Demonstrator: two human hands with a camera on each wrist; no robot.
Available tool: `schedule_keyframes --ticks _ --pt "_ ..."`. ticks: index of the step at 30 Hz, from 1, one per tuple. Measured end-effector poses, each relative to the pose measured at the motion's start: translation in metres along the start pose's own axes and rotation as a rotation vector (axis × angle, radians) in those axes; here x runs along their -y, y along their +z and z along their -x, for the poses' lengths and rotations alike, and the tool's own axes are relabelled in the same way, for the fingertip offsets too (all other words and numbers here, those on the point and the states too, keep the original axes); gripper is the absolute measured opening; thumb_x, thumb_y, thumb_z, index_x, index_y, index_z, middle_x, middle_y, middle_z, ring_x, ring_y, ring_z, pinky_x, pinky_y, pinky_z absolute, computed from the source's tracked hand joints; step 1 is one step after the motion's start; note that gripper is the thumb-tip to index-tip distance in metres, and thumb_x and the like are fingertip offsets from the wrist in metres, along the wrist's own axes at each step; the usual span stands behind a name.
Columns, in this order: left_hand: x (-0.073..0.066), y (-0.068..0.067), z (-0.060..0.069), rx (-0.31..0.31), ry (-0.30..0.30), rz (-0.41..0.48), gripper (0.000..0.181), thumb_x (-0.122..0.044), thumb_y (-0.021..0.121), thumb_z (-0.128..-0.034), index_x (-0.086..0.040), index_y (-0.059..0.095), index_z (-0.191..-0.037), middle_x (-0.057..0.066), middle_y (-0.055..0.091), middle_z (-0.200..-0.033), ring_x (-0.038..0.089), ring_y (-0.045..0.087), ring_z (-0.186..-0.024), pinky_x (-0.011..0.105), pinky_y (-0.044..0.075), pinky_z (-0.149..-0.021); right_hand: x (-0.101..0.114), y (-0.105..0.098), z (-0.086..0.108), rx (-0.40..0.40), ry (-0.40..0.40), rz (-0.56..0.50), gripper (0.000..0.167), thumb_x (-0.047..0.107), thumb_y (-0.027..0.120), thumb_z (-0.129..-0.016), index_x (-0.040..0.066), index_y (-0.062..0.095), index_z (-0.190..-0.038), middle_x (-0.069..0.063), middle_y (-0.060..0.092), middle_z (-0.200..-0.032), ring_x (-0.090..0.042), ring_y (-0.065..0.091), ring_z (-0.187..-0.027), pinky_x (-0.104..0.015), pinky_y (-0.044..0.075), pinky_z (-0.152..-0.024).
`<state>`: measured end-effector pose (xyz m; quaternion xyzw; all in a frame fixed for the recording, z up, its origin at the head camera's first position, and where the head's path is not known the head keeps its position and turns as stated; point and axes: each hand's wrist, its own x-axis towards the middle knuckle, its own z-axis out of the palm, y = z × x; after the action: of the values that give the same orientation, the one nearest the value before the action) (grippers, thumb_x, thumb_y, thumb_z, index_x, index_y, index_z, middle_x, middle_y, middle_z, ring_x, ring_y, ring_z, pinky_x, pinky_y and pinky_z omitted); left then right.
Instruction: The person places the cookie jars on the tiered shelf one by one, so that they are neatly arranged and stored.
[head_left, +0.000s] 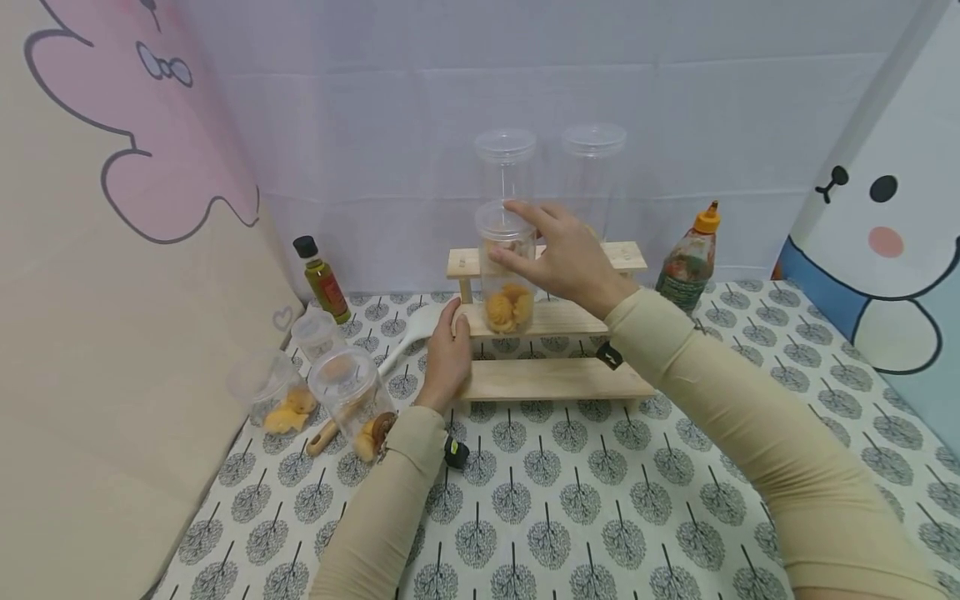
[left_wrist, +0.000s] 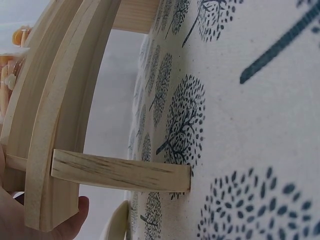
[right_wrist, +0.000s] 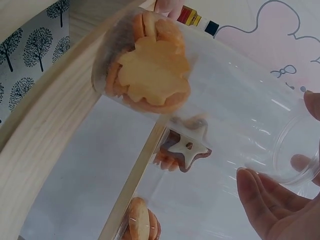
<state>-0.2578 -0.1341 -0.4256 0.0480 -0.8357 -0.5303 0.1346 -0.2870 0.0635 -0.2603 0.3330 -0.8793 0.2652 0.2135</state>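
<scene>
On the middle tier of a stepped wooden rack (head_left: pixel 555 379) stands a clear lidded jar (head_left: pixel 504 279) with golden cookies (right_wrist: pixel 152 72) at its bottom. My right hand (head_left: pixel 576 260) holds this jar near its lid, thumb and fingers around the top. The left end of the rack is gripped by my left hand (head_left: pixel 447 358); in the left wrist view a fingertip (left_wrist: pixel 80 212) shows past the board's end. Two more tall clear jars, a left one (head_left: pixel 506 158) and a right one (head_left: pixel 594 162), stand on the top tier. A star-shaped cookie (right_wrist: pixel 187 150) shows behind the held jar.
Left of the rack are several shorter jars, including one with cookies (head_left: pixel 352 387), and a white-headed utensil (head_left: pixel 412 329) with a wooden handle. An oil bottle (head_left: pixel 324 283) stands at back left, a sauce bottle (head_left: pixel 688 267) right of the rack. White cloth hangs behind.
</scene>
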Motion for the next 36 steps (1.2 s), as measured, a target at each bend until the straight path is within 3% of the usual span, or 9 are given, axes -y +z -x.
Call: schedule_keyframes --ticks 9,15,19,29,36 --pt "0.0 0.0 -0.001 -0.007 0.004 0.005 0.051 -0.043 0.031 -0.1067 -0.03 0.033 -0.156 0.003 0.04 -0.157 0.027 0.035 -0.145 0.046 0.028 -0.12 0.002 -0.002 0.001 0.026 0.016 0.001 0.074 0.053 0.067 -0.091 0.021 0.042 -0.152 -0.016 0.052 -0.142 -0.033 0.061 -0.107 -0.053 0.053 -0.088" --pt "0.003 0.0 -0.001 0.008 -0.017 0.011 0.051 -0.045 0.031 -0.1065 -0.03 0.033 -0.156 0.003 0.039 -0.158 0.026 0.034 -0.145 0.046 0.026 -0.121 -0.001 -0.011 0.013 0.048 0.097 -0.047 0.082 0.059 0.065 -0.089 0.029 0.03 -0.157 -0.016 0.049 -0.145 -0.031 0.06 -0.115 -0.052 0.054 -0.088" --pt "0.005 -0.002 -0.003 -0.007 -0.005 0.009 0.052 -0.044 0.031 -0.1064 -0.028 0.034 -0.155 0.004 0.04 -0.157 0.026 0.038 -0.143 0.045 0.027 -0.12 -0.011 -0.024 0.024 0.037 0.158 -0.111 0.078 0.059 0.06 -0.093 0.031 0.027 -0.158 -0.015 0.047 -0.147 -0.031 0.056 -0.12 -0.053 0.052 -0.092" --pt "0.008 -0.004 -0.003 0.008 -0.028 0.009 0.051 -0.045 0.03 -0.1064 -0.031 0.033 -0.156 0.002 0.038 -0.159 0.025 0.033 -0.146 0.045 0.026 -0.121 -0.058 -0.045 0.075 -0.087 0.314 -0.167 0.063 0.049 0.052 -0.1 0.027 0.034 -0.156 -0.018 0.052 -0.138 -0.037 0.055 -0.119 -0.056 0.046 -0.099" --pt "0.007 -0.007 -0.005 -0.002 -0.011 -0.001 0.051 -0.044 0.03 -0.1066 -0.03 0.033 -0.156 0.004 0.04 -0.157 0.026 0.034 -0.145 0.045 0.026 -0.121 -0.097 -0.036 0.117 -0.179 0.432 -0.173 0.061 0.046 0.05 -0.102 0.017 0.037 -0.154 -0.024 0.055 -0.132 -0.043 0.057 -0.115 -0.06 0.046 -0.097"
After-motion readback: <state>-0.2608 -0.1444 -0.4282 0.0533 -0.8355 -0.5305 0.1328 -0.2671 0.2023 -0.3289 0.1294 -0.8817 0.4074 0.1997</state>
